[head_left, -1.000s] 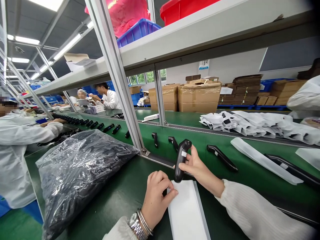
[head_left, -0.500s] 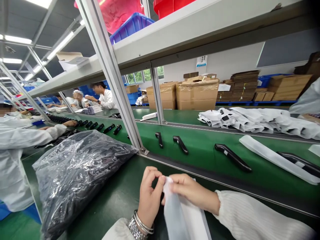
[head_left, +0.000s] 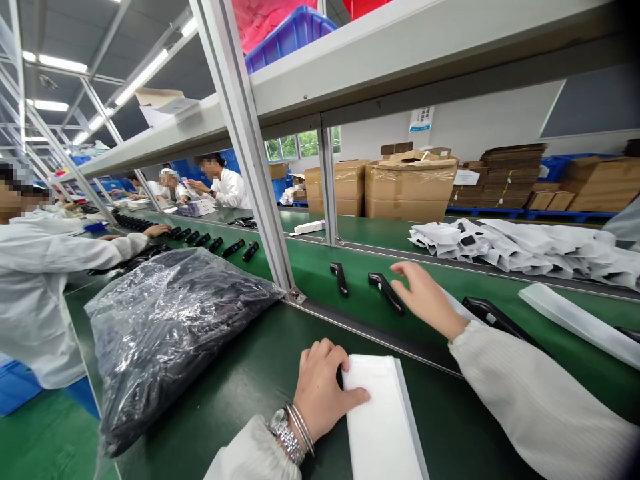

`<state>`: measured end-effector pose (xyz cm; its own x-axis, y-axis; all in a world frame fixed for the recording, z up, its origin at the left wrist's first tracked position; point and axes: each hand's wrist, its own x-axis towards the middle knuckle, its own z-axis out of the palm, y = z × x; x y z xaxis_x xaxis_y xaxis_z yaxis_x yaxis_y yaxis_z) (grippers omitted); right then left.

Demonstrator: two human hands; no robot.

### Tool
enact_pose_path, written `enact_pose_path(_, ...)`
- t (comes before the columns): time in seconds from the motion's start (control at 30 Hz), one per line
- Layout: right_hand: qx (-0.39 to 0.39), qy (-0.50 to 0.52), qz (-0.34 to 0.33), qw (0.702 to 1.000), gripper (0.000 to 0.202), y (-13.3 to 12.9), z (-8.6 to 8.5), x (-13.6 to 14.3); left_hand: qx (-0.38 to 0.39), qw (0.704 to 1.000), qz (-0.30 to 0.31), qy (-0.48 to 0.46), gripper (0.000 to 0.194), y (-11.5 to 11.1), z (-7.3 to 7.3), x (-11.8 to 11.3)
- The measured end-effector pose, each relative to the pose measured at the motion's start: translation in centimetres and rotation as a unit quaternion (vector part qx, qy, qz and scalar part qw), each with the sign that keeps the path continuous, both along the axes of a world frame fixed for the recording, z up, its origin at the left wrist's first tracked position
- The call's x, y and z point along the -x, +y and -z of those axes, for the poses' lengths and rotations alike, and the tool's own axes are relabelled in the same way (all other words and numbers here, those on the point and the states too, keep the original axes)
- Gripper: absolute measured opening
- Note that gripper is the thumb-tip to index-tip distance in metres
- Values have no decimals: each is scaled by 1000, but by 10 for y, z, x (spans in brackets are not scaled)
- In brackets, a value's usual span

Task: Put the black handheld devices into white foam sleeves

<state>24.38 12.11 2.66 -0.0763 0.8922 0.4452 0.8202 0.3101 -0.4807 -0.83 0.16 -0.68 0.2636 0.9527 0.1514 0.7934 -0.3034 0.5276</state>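
Over the green belt, my right hand (head_left: 425, 298) reaches out with its fingers apart and nothing held. Its thumb is close beside a black angled handle-like device (head_left: 386, 291); whether they touch I cannot tell. A translucent white sleeve (head_left: 457, 305) lies partly hidden behind that hand and wrist. On the near worktop, my left hand (head_left: 323, 383) rests at the left edge of a stack of flat white sleeves (head_left: 383, 417). Its thumb lies spread on the top sleeve and its other fingers curl near the corner.
More black devices (head_left: 339, 279) lie along the belt, with another white sleeve (head_left: 575, 320) at right. A plastic bag of dark items (head_left: 175, 327) fills the left worktop. A metal post (head_left: 250, 153) rises ahead. White packets (head_left: 515, 247) lie beyond; co-workers sit at left.
My right hand has left the white sleeves and moved forward over the belt. The sleeve both hands pinched is no longer between them. My left hand has unpinched and lies at the stack.
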Motion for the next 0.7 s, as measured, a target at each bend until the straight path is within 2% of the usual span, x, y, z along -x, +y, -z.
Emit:
enact_pose_path(0.1, 59, 1, -60, 996, 29, 12, 6, 49, 10, 1000, 12, 3, 17, -2, 0, -2)
enact_pose_path(0.13, 77, 2, -62, 995, 31, 17, 9, 64, 9, 1000, 14, 1, 13, -2, 0, -2)
enact_pose_path(0.2, 110, 13, -47, 993, 36, 31, 16, 88, -1, 1000, 14, 0, 16, -3, 0, -2)
enact_pose_path(0.3, 153, 55, -10, 987, 44, 51, 27, 103, -26, 1000, 12, 8, 27, -2, 2, -1)
enact_pose_path(0.4, 186, 127, -1, 974, 48, 58, 35, 99, -39, 999, 16, 14, 30, 0, 3, -1)
enact_pose_path(0.5, 208, 217, -31, 953, 51, 44, 35, 87, -46, 999, 22, -14, 20, 0, 1, 0)
enact_pose_path(0.6, 205, 310, -95, 924, 60, 10, 31, 78, -66, 997, 22, -31, 14, 0, -2, 0)
enact_pose_path(0.63, 205, 362, -132, 900, 68, -4, 30, 75, -73, 997, 24, -31, 13, 0, -3, 0)
enact_pose_path(0.7, 213, 475, -206, 829, 87, -30, 26, 71, -86, 995, 28, -36, 13, -1, -5, 1)
